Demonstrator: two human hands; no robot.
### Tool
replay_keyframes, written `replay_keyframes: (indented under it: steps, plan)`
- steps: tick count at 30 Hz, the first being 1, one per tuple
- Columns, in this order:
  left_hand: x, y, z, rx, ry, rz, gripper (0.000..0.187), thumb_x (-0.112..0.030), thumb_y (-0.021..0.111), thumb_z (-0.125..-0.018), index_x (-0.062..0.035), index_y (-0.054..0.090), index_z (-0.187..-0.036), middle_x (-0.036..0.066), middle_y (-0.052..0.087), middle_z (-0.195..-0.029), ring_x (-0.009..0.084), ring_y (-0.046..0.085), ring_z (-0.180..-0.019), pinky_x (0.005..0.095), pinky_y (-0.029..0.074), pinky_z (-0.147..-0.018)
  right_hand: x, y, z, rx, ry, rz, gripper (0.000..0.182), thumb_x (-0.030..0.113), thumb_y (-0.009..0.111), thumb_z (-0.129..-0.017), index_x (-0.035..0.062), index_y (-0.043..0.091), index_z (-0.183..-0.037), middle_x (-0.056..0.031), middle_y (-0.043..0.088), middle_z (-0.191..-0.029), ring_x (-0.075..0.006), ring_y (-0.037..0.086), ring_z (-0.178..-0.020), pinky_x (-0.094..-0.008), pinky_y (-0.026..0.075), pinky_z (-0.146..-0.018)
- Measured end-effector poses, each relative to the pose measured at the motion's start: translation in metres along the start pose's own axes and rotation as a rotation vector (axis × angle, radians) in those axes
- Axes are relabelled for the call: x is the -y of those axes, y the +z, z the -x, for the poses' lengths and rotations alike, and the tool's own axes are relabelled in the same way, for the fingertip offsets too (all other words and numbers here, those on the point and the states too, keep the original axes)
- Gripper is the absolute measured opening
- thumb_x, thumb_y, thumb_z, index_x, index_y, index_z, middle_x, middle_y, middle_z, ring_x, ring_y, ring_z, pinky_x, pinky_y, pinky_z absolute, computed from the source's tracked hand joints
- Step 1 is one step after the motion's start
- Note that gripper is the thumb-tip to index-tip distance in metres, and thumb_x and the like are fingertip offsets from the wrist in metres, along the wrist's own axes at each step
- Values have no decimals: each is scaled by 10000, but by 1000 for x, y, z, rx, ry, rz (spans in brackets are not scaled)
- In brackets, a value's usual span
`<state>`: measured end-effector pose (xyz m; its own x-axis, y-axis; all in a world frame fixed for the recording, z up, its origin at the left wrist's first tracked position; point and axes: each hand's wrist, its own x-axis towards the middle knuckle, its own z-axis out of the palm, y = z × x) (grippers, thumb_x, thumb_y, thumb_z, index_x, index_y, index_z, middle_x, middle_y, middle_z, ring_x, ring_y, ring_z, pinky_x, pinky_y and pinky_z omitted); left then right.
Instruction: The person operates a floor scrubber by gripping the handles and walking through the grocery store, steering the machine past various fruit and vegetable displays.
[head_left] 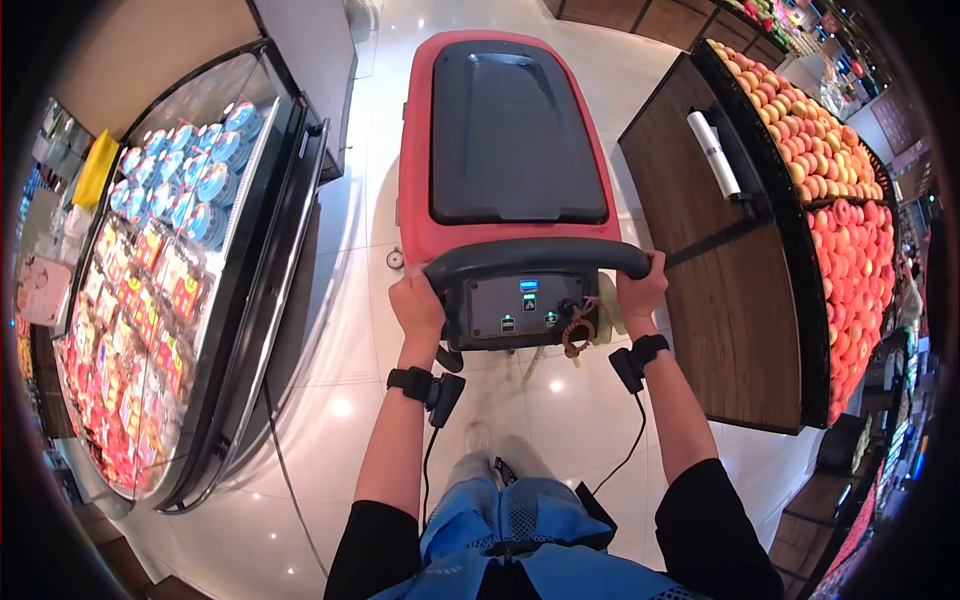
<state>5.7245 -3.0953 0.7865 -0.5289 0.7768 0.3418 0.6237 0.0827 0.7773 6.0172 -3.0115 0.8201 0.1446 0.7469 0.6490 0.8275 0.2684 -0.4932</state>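
Observation:
A red floor machine (pixel 455 236) with a dark lid (pixel 515 135) stands upright in front of me. Its black curved handlebar (pixel 530 251) runs across the near side. My left hand (pixel 416 305) is wrapped round the bar's left end, and my right hand (pixel 641 290) grips the right end. Between them sits a control panel (pixel 490 300) with a small blue display and green-lit buttons. A coiled tan band (pixel 577 335) hangs at the panel's right side, near my right hand. Both wrists wear black straps with cabled devices.
To the left is a refrigerated display case (pixel 310 150) with blue-lidded tubs and packaged food. A wooden fruit stand (pixel 710 300) on the right holds peach-coloured and red fruit, with a roll of bags (pixel 713 155) on its side. Glossy tiled floor (pixel 340 400) lies between.

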Motion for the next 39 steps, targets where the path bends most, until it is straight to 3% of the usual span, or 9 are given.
replay_keyframes:
  steps: [9,11,14,18,23,32,37,39]
  plan:
    - [10,41,-117,-11,-9,155,357,-186,290,-814,3,589,-764,224,558,-644,391,550,-605,428,422,-559,6,92,-81,-18,-2,4,370,110,691,-570,82,482,-874,-152,565,-675,-368,570,-645,-405,461,-572]
    - [14,55,-143,-50,-24,189,435,-252,260,-833,16,555,-658,151,545,-541,277,541,-499,338,406,-499,5,111,-100,-30,-11,20,370,109,693,-568,84,484,-872,-152,566,-672,-368,570,-643,-408,460,-573]
    - [21,72,-183,-59,31,142,447,-260,261,-836,18,560,-655,142,552,-538,262,549,-506,332,406,-500,9,142,-125,-20,14,5,358,103,695,-564,80,496,-862,-151,569,-670,-363,572,-644,-403,461,-576]
    - [21,89,-236,-13,-62,173,447,-261,270,-831,15,573,-652,134,559,-540,254,569,-523,321,415,-502,11,178,-167,76,65,-95,302,88,685,-563,61,533,-822,-156,580,-684,-354,580,-658,-372,466,-590]
    - [26,107,-304,8,-51,250,424,-245,280,-814,13,577,-654,137,566,-545,255,568,-513,328,421,-500,24,218,-219,295,210,-306,237,76,696,-583,24,565,-773,-99,586,-643,-160,582,-615,-280,447,-596]
    - [49,133,-422,30,41,242,417,-233,279,-812,31,568,-668,164,557,-560,293,563,-527,339,426,-520,50,308,-272,161,295,-197,186,53,650,-601,9,574,-765,-91,588,-652,-147,568,-616,-272,445,-604]
    - [91,146,-492,96,80,236,434,-238,263,-816,24,599,-734,135,568,-555,261,585,-540,328,445,-543,76,361,-289,69,283,-195,180,39,624,-605,4,577,-774,-86,585,-650,-138,560,-621,-269,443,-604]
    - [98,146,-523,141,73,329,390,-220,287,-817,7,597,-744,177,570,-621,325,578,-613,375,439,-579,84,383,-297,46,285,-189,175,30,612,-602,5,576,-771,-88,583,-651,-137,560,-622,-268,444,-606]
